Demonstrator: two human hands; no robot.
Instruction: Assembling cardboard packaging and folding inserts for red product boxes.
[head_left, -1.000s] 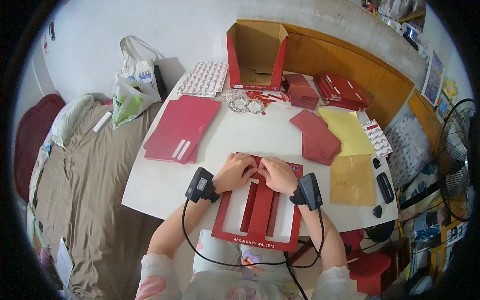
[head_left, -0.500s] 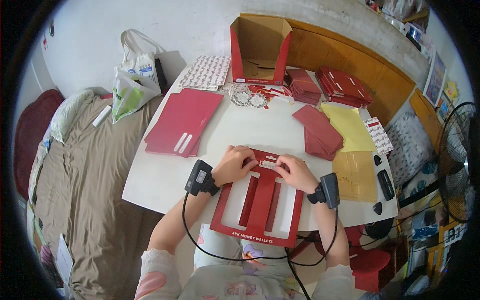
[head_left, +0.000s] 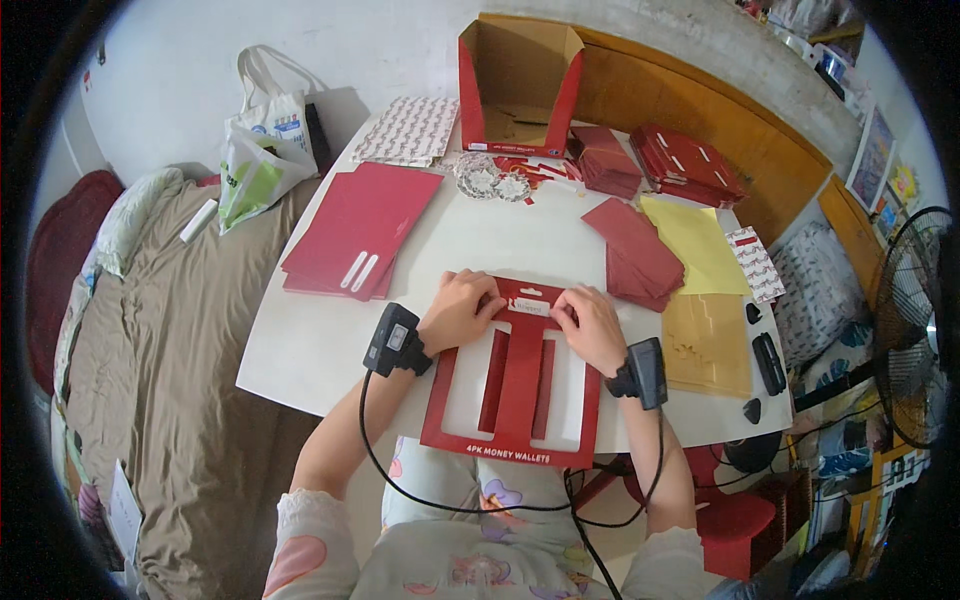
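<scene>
A flat red cardboard packaging sleeve (head_left: 522, 375) with two long window cutouts lies over the table's near edge, its lower end jutting out above my lap. Closed at its upper left corner is my left hand (head_left: 462, 310), the fingertips curled onto the card. My right hand (head_left: 594, 330) pinches the upper right corner beside a small white label (head_left: 530, 306) and a hanging slot. Through the cutouts I see white and strips of the red card inside.
Large red cards (head_left: 365, 225) lie on the left of the white table (head_left: 300, 350). Farther back stand an open red box (head_left: 520, 85) and stacked red sleeves (head_left: 685, 165). Red envelopes (head_left: 635, 255), a yellow sheet (head_left: 695, 240) and a clear yellowish bag (head_left: 705, 345) sit right. Cables (head_left: 480, 515) hang from my wrists.
The sleeve and both hands have shifted slightly away from me, farther onto the table. Both hands keep their hold at the upper corners. The whole view has tilted a little.
</scene>
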